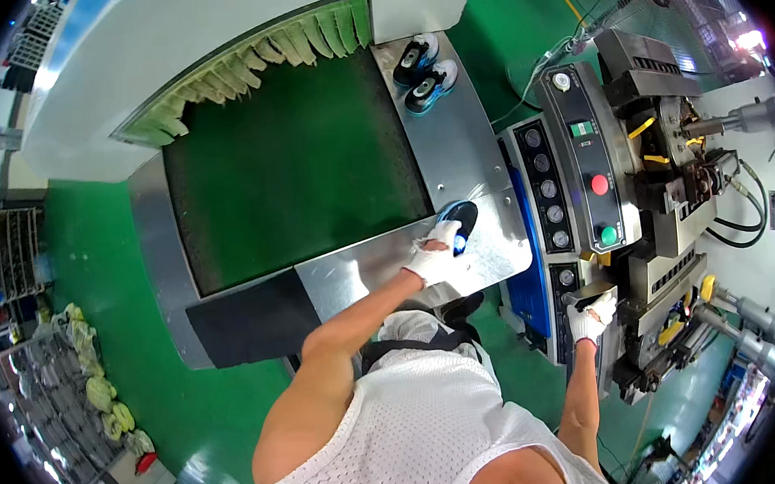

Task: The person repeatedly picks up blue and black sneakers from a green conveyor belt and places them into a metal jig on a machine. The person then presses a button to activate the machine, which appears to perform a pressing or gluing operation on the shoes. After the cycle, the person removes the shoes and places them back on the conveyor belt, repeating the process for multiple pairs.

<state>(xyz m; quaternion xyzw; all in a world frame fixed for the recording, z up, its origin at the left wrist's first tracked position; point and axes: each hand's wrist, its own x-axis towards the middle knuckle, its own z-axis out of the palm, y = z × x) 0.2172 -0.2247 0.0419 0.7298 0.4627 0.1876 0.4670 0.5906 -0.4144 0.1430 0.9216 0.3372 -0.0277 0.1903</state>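
Observation:
At the near right corner of the metal table, my left hand [432,255] in a white glove is closed on a black sneaker [459,214] with blue and white parts. The sneaker rests on the bright metal top [493,247], partly covered by my fingers. Off to the right, my gloved right hand [592,315] is at the upper end of the machine's lower control panel [606,352]. A dark edge shows beside its fingers; whether it grips anything is unclear. Two similar sneakers [431,87] stand at the table's far right corner.
A green conveyor belt [300,176] runs under a fringed curtain [255,57] of a white housing. The pressing machine [664,166] has gauges, a red button [600,184] and a green button [608,235]. A black mat [252,318] covers the near left edge. Racks [63,404] stand left.

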